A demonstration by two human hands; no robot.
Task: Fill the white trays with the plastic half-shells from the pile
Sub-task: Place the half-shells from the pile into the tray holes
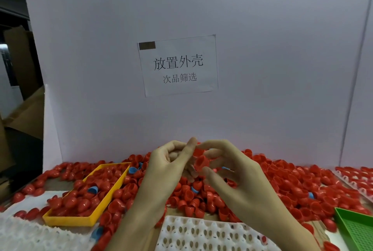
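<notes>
Half-shells are everywhere on this counter, a big red pile spread wall to wall with a few blue ones mixed in. Both hands are raised over the middle of it, close together. The right hand pinches one red half-shell between thumb and fingers, open side facing the camera. The left hand is right against it, fingers curled in and one finger sticking up beside the shell; can't really tell if it's gripping anything.

Near edge, centre: a white tray with its pockets showing, just beside the pile. Another white tray sits at the near left. A yellow bin on the left holds more red shells, and a green tray pokes in at the near right. On the far right, a tray already loaded with red shells. A paper sign hangs on the white back wall.
</notes>
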